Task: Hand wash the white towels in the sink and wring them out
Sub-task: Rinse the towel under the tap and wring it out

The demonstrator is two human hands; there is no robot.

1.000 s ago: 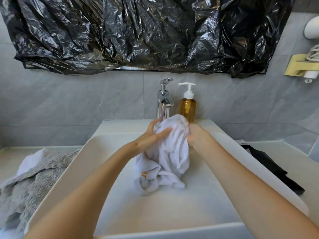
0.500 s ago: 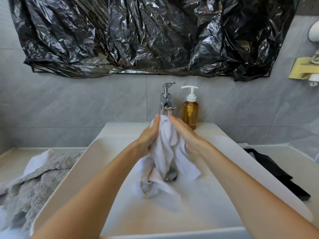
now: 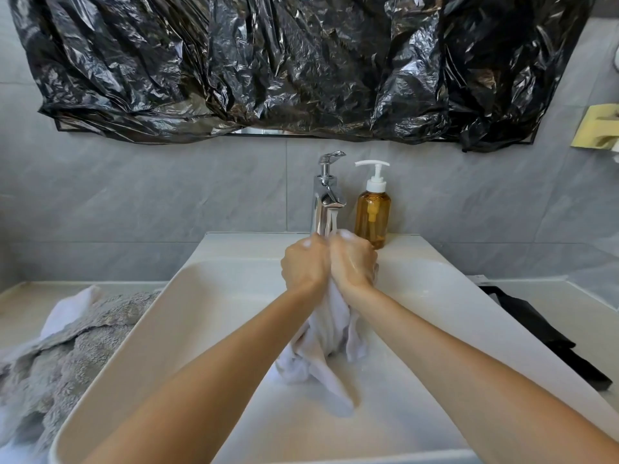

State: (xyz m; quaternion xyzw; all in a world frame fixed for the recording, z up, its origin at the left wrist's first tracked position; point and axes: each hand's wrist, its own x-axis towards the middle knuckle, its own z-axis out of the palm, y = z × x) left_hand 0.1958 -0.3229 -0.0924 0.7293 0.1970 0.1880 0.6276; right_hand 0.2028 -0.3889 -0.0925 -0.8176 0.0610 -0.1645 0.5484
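Left hand (image 3: 306,266): gripping the upper end of the white towel (image 3: 326,333), fingers curled tight round the bunched cloth, knuckles turned up; foam showing on top.
Right hand (image 3: 351,262): gripping the same bunched end, fingers wrapped round it; pressing knuckle to knuckle against the left hand, presumably so the two fists can rub the cloth against itself.
White towel: hanging down from both fists, lower folds resting on the sloping floor of the sink (image 3: 207,316); held over the basin so drips and suds are falling inside, not on the worktop (image 3: 23,296).
Tap (image 3: 326,199): standing just behind the fists, spout pointing toward them; possibly running, though blur at the spout is making that hard to confirm.
Soap bottle (image 3: 372,209): standing upright just right of the tap, on the back ledge of the sink, within easy reach for lathering.
Grey towel (image 3: 67,356): lying heaped on the worktop left of the sink, a white cloth (image 3: 72,309) lying against its far edge, apparently waiting its turn or set aside.
Black item (image 3: 549,339): lying on the worktop right of the sink, well apart from the washing.
Stage, as judged: scrubbing under way; wringing not yet begun.
Risk, as judged: splashing over the low front rim if the hanging end is swinging.
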